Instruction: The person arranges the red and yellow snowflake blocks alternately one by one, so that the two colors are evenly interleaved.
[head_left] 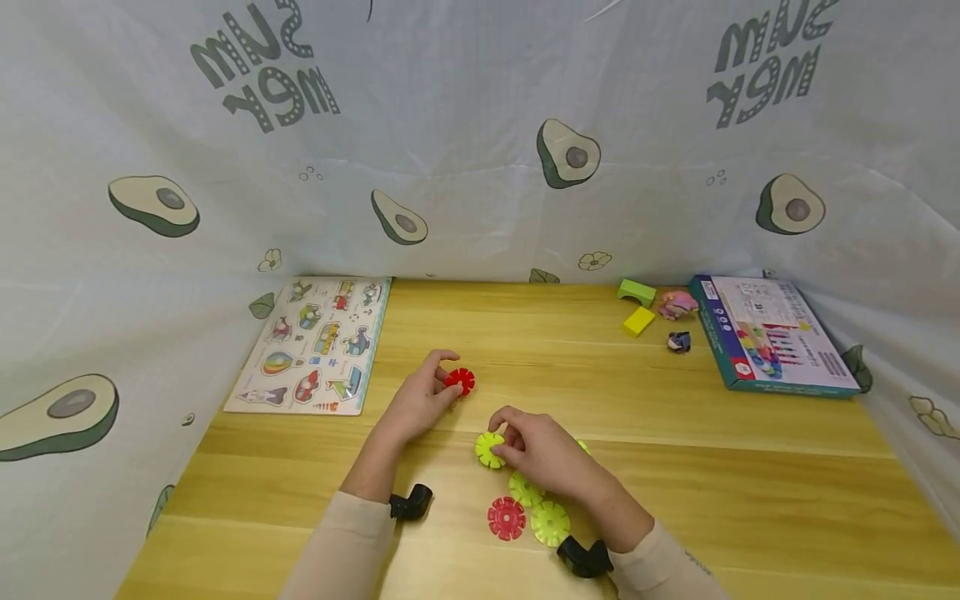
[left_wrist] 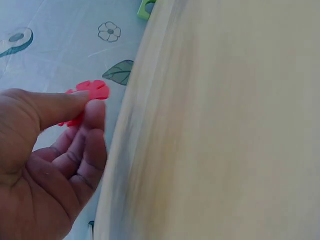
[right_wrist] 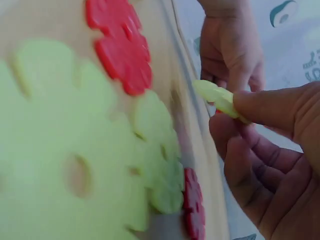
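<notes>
My left hand (head_left: 420, 404) pinches a red notched plastic disc (head_left: 460, 382) between thumb and fingertips; in the left wrist view, part of the red disc (left_wrist: 95, 90) shows past the thumb. To its right, my right hand (head_left: 551, 450) pinches a yellow-green notched disc (head_left: 489, 450), seen nearly edge-on in the right wrist view. Below that hand lie two more yellow-green discs (head_left: 551, 523) and a pinkish-red disc (head_left: 507, 518). Behind the right hand a further yellow-green disc (head_left: 583, 447) peeks out, mostly hidden.
At the back left lies a picture puzzle board (head_left: 311, 350). A boxed set (head_left: 776, 333) sits at the back right. Beside it are a green arch block (head_left: 637, 292), a yellow block (head_left: 639, 322), a pink toy (head_left: 677, 304) and a small dark figure (head_left: 678, 342). A patterned curtain (head_left: 480, 167) borders the wooden table (head_left: 675, 500).
</notes>
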